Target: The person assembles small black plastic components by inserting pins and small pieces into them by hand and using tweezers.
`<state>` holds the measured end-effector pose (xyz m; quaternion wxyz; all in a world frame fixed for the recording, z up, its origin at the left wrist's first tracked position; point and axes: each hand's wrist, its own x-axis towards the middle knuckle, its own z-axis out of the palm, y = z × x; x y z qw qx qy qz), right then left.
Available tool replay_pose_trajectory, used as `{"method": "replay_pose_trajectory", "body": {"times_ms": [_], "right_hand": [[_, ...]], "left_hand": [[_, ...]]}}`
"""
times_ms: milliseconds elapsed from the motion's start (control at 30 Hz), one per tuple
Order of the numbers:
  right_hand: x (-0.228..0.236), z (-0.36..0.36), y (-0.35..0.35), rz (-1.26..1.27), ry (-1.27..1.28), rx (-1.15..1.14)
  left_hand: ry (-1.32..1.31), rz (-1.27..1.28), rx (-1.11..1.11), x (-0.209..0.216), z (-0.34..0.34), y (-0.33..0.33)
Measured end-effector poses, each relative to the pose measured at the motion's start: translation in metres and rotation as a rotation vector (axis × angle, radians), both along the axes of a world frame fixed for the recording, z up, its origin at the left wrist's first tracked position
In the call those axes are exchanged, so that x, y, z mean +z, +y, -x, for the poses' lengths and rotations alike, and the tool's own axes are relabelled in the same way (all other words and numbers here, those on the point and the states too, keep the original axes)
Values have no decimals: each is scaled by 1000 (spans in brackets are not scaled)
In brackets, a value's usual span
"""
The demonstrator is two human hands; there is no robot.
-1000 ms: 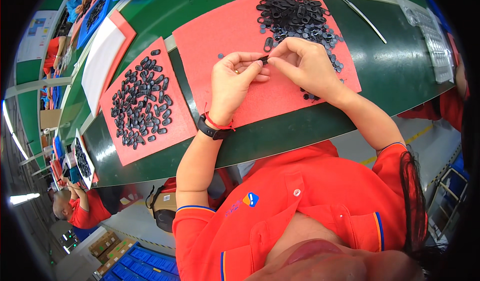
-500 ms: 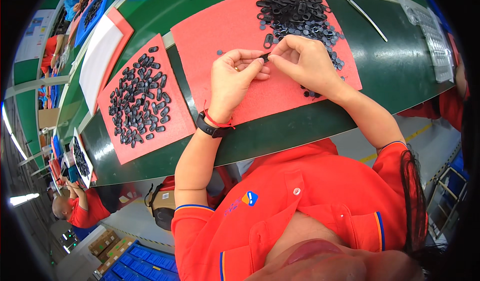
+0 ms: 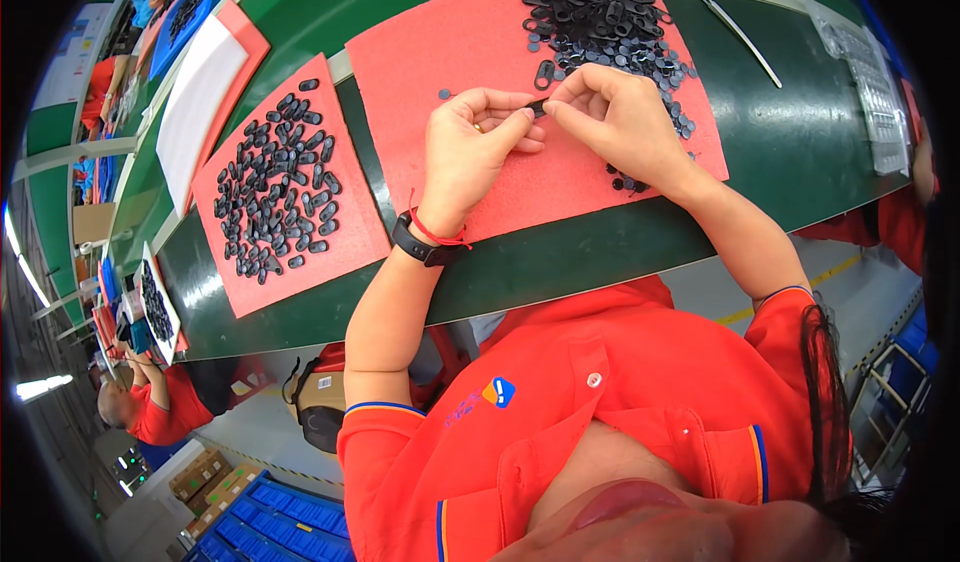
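the small, flat, black, long-shaped piece point(image 3: 539, 108) is over the middle of the big, flat, pink mat point(image 3: 425, 47). its long side runs left to right, with the right end a bit farther from the person. the left hand point(image 3: 465, 147) pinches its left end, and the right hand point(image 3: 622, 124) pinches its right end. black, oval, ring-ended pieces point(image 3: 595, 7) sit in a pile on the mat's far right part.
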<state>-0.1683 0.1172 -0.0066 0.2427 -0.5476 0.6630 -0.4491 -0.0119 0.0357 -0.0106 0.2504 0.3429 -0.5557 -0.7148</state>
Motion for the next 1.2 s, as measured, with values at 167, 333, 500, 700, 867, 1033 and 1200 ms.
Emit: {"method": "replay_pose_trajectory", "body": {"times_ms": [167, 333, 500, 700, 867, 1033, 1200], "right_hand": [[1, 0, 1, -6, 19, -6], [0, -1, 2, -10, 18, -2], [5, 1, 0, 108, 6, 5], [14, 7, 2, -242, -311, 114], [13, 8, 3, -258, -375, 161], [12, 5, 4, -232, -360, 162], [11, 4, 4, -246, -359, 152]], "left_hand": [[13, -18, 4, 0, 1, 1], [-10, 9, -9, 4, -1, 3], [70, -54, -32, 8, -3, -2], [78, -118, -71, 11, -7, -1], [72, -115, -73, 12, -6, 2], [39, -61, -72, 15, -5, 5], [27, -66, -56, 15, -3, 7]]}}
